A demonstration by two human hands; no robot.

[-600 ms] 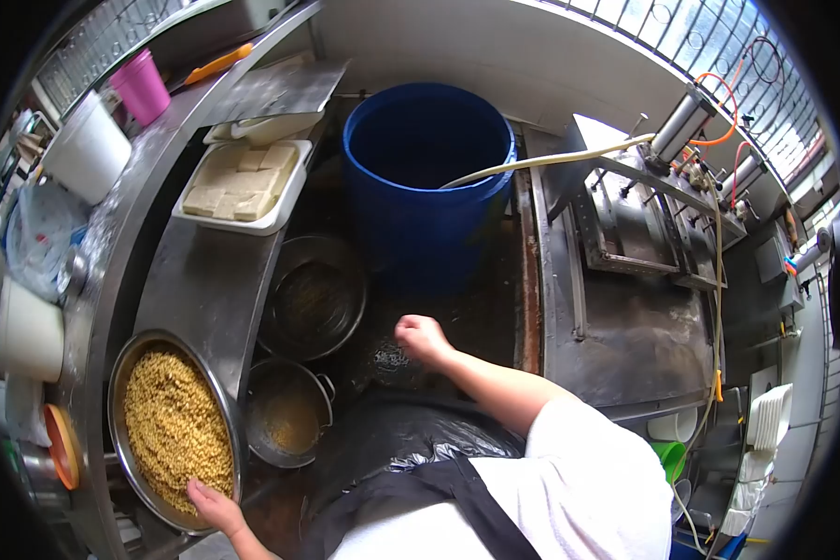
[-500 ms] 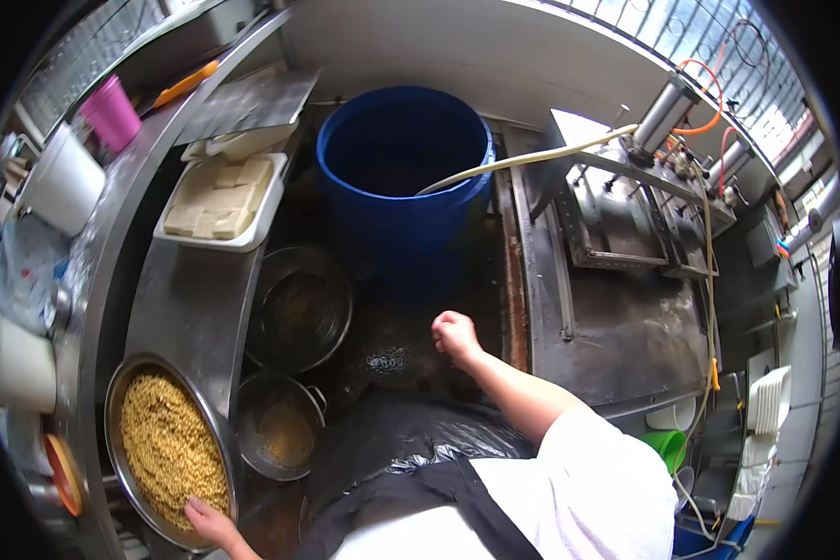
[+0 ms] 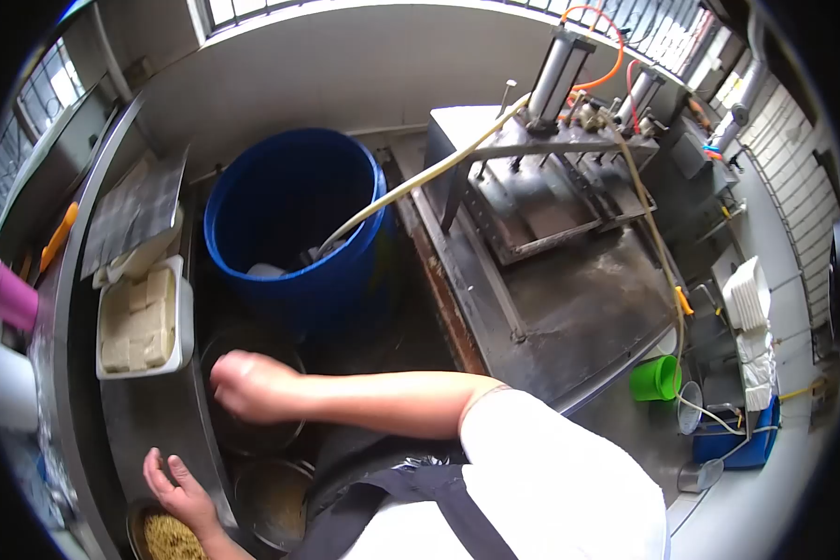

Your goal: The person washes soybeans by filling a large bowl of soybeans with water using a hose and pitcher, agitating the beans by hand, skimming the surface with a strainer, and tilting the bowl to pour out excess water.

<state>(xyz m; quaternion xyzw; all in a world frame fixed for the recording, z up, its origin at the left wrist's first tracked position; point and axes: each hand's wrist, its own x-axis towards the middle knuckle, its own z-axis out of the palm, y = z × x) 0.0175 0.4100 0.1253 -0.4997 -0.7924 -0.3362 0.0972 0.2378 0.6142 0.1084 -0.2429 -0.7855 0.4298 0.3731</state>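
Observation:
My left hand [image 3: 185, 495] is raised over the near edge of the steel counter [image 3: 145, 439], fingers apart and nothing in them. Just below it, a metal bowl [image 3: 136, 529] of yellow beans or grains [image 3: 170, 539] is partly cut off by the lower frame edge. My right hand [image 3: 254, 386] reaches across to the left with its fingers curled closed. Whatever it may hold is hidden. Under that hand lies a wide metal basin [image 3: 280, 437], mostly covered by my arm. A second metal pan [image 3: 273, 504] with handles sits closer to me.
A white tray [image 3: 187, 322] of pale tofu-like blocks [image 3: 142, 317] stands on the counter. Beyond is a large blue barrel [image 3: 299, 299] with a hose [image 3: 420, 182] running into it. The press machine [image 3: 532, 219] is at right, a green bucket [image 3: 656, 378] below it.
My left hand has come off the bowl's rim and opened. My right hand has swung left, over the basin. The view has turned, shifting the barrel and tray left and the bowl lower.

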